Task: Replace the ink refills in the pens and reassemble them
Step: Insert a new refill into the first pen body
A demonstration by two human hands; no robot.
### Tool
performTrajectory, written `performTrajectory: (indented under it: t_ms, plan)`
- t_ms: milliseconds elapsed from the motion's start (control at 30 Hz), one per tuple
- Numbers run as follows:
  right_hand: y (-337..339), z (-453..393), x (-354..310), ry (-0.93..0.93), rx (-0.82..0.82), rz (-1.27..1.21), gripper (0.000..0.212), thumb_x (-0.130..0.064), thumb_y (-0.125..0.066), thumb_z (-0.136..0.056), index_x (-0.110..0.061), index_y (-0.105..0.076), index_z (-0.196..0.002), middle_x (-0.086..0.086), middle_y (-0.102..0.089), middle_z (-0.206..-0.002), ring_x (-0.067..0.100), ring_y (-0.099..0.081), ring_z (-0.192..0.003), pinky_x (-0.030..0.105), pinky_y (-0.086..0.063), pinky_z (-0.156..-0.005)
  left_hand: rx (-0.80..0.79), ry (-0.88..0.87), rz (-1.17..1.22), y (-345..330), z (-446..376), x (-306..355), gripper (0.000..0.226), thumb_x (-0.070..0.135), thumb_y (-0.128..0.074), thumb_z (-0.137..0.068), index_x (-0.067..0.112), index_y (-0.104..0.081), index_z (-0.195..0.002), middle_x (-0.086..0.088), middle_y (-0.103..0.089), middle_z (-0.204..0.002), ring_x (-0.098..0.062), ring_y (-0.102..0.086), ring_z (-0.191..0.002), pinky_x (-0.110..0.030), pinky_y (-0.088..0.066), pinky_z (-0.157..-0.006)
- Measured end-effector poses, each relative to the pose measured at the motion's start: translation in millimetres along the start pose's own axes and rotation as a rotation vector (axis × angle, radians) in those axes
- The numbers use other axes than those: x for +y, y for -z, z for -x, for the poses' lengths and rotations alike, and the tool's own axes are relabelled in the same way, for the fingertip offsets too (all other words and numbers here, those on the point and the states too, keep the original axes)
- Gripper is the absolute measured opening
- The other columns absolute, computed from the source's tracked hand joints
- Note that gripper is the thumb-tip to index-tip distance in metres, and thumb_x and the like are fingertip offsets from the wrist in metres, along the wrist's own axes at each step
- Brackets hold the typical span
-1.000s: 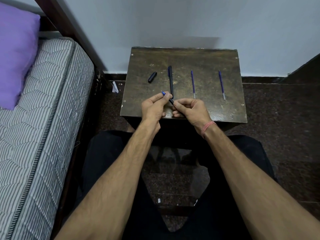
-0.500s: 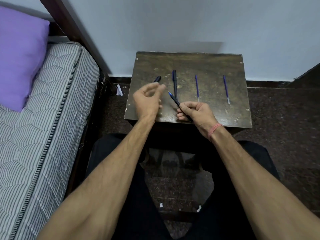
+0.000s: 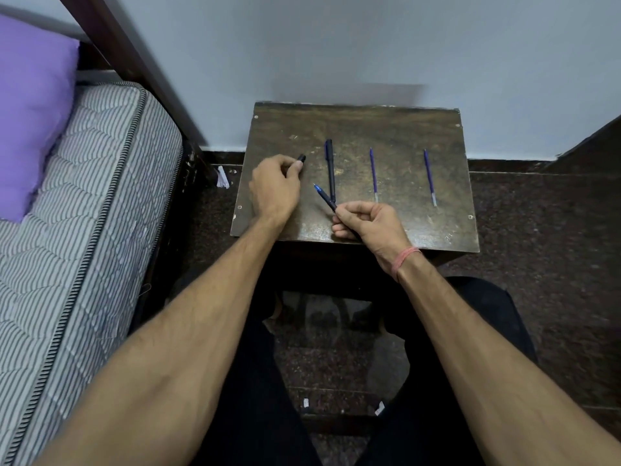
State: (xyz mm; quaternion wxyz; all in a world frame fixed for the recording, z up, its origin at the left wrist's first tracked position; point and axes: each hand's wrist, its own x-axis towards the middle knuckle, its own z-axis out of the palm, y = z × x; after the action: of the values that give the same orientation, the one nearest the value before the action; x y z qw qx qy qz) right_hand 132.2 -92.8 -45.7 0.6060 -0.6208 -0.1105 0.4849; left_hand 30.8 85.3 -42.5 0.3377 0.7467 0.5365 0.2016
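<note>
Pinching the cap, left hand curls.

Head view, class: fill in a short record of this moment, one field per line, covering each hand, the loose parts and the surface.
left hand: closing on black pen cap
right hand: holds pen, blue tip up-left
capped pen: lying on table
loose refills: two, middle and right
surface: small wooden table
</note>
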Motion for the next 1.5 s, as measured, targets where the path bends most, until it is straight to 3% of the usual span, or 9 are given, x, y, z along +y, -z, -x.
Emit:
performTrajectory:
  t_ms: [67,133,267,467,667,833,1133,1300,1500]
  plan:
    - [0,1,0,0.002,-0.007,-0.008,0.007,-0.003,-0.072,-0.1,0.002,-0.074,-0.103,0.016,-0.077,-0.087,0.013,-0.075,-0.065,0.021,-0.065,-0.067,-0.095,0.268,0.508,-12,17,1,0.02,0.027,-0.066,-0.114,0.014,-0.081,-0.111,0.001,-0.08,-0.101,-0.007,-0.068,-0.065,-0.025,-0.058,-0.058]
    - [0,2,-1,0.007,-0.013,-0.011,0.009,-0.002,-0.071,-0.1,0.004,-0.073,-0.106,0.017,-0.076,-0.088,0.012,-0.075,-0.064,0.021,-0.065,-0.068,-0.174,0.482,0.967,-19,40,-3,0.022,0.018,-0.061,-0.117,0.014,-0.077,-0.102,0.004,-0.08,-0.093,0.001,-0.057,-0.051,-0.016,-0.048,-0.042]
    - [1,3,-1,0.016,-0.023,-0.009,0.015,-0.002,-0.07,-0.1,0.009,-0.072,-0.111,0.018,-0.075,-0.089,0.012,-0.075,-0.065,0.021,-0.065,-0.069,-0.126,0.555,1.202,-17,58,-12,0.02,0.017,-0.063,-0.116,0.011,-0.077,-0.101,0.0,-0.084,-0.109,0.0,-0.05,-0.052,-0.014,-0.043,-0.041]
    - [3,3,0,0.023,-0.032,0.008,0.013,-0.003,-0.072,-0.099,0.006,-0.074,-0.109,0.017,-0.077,-0.089,0.014,-0.075,-0.069,0.022,-0.065,-0.07,-0.115,0.583,1.174,-11,56,-4,0.014,0.019,-0.069,-0.113,0.008,-0.076,-0.109,-0.009,-0.083,-0.129,-0.002,-0.05,-0.053,-0.015,-0.047,-0.043]
    - [4,1,2,0.027,-0.029,0.017,0.013,-0.002,-0.074,-0.098,0.006,-0.076,-0.107,0.015,-0.079,-0.087,0.013,-0.076,-0.068,0.021,-0.064,-0.068,-0.165,0.59,1.147,-12,54,-8,0.015,0.021,-0.074,-0.11,0.011,-0.079,-0.1,0.001,-0.087,-0.095,0.0,-0.053,-0.047,-0.015,-0.049,-0.044]
    - [3,0,3,0.03,-0.013,0.055,0.022,-0.003,-0.075,-0.097,0.012,-0.074,-0.114,0.019,-0.078,-0.091,0.013,-0.075,-0.067,0.021,-0.065,-0.069,-0.178,0.56,1.144,-15,55,-12,0.01,0.022,-0.076,-0.109,0.012,-0.077,-0.107,-0.001,-0.088,-0.1,0.0,-0.053,-0.047,-0.015,-0.049,-0.044]
    - [2,1,2,0.038,-0.004,0.05,0.012,-0.003,-0.074,-0.098,0.006,-0.076,-0.106,0.015,-0.078,-0.086,0.013,-0.074,-0.066,0.021,-0.065,-0.069,-0.318,0.42,0.962,-20,62,-17,0.016,0.024,-0.079,-0.106,0.01,-0.078,-0.113,-0.006,-0.086,-0.108,-0.001,-0.05,-0.046,-0.018,-0.049,-0.044]
    - [1,2,1,0.028,0.002,0.022,0.009,-0.003,-0.076,-0.097,0.003,-0.077,-0.103,0.014,-0.079,-0.085,0.015,-0.075,-0.068,0.023,-0.066,-0.07,-0.267,0.443,0.92,-25,62,-15,0.019,0.032,-0.091,-0.096,0.017,-0.081,-0.092,0.003,-0.069,-0.068,-0.001,-0.048,-0.041,-0.019,-0.049,-0.046]
    - [-2,1,2,0.02,0.032,-0.009,0.004,-0.001,-0.072,-0.099,0.0,-0.075,-0.098,0.013,-0.076,-0.082,0.013,-0.073,-0.065,0.022,-0.065,-0.069,-0.235,0.412,0.868,-32,63,-10,0.017,0.029,-0.091,-0.097,0.018,-0.081,-0.089,0.011,-0.073,-0.067,0.001,-0.049,-0.044,-0.016,-0.04,-0.04]
